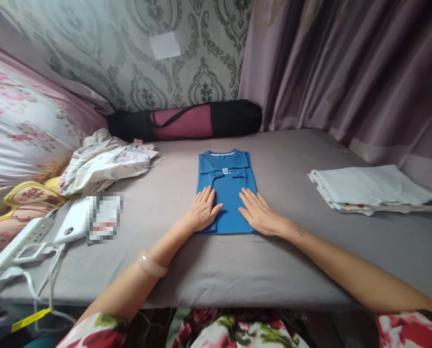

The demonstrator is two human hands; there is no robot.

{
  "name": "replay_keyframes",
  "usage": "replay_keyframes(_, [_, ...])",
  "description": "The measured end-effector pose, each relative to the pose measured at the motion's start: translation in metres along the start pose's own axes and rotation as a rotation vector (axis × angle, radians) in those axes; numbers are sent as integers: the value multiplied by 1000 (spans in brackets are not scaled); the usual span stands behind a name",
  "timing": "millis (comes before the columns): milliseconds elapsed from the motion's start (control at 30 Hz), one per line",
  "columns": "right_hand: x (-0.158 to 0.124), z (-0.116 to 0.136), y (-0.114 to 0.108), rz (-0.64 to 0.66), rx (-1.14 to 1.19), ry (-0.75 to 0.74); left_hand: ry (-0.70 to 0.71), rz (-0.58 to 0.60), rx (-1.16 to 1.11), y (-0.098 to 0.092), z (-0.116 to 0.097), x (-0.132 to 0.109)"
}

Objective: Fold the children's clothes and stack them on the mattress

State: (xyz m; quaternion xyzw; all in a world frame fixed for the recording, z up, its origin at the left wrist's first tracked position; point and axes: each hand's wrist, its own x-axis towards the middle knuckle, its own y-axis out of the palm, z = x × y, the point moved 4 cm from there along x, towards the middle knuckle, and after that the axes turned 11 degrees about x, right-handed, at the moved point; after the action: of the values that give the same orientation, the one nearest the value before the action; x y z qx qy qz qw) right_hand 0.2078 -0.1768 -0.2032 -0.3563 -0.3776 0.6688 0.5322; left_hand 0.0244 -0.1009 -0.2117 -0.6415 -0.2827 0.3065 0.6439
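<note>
A blue T-shirt [230,203] lies folded into a neat rectangle on the grey bed sheet, its collar at the far end. Part of a white print shows beneath a folded flap near the collar. My left hand [202,210] rests flat on the shirt's left side, fingers stretched out and thumb pointing inward. On the right side my right hand [258,211] presses down the same way, palm down with fingers extended. Neither hand grips the cloth. A pale bangle [152,265] circles my left wrist.
Folded white cloth [375,187] lies at the right. A black and maroon long bag [181,121] sits against the wall. At left are crumpled light clothes [107,162], a white device [76,220], a power strip [16,251] with cables, and a yellow plush [23,195]. The bed's front edge [216,302] is near me.
</note>
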Motion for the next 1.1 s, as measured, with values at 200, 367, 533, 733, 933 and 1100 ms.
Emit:
replay_keyframes(200, [-46,21,3,11,-27,-98,131,5,-50,-10,-14,-47])
replay_keyframes(367, [-68,18,0,-92,17,-164,196,-128,-87,-19,-7,-76])
replay_keyframes(533, [-76,9,-14,-181,20,-272,234,-174,-83,-28,6,-85])
replay_keyframes(733, [-78,14,-14,-132,-170,-420,383,-78,-9,-37,2,-87])
replay_keyframes(933, [-73,5,-24,-87,-44,-359,421,-52,-53,-40,14,-83])
replay_keyframes(1100, [-62,-11,-29,-125,111,-389,398,-79,-166,-35,34,-75])
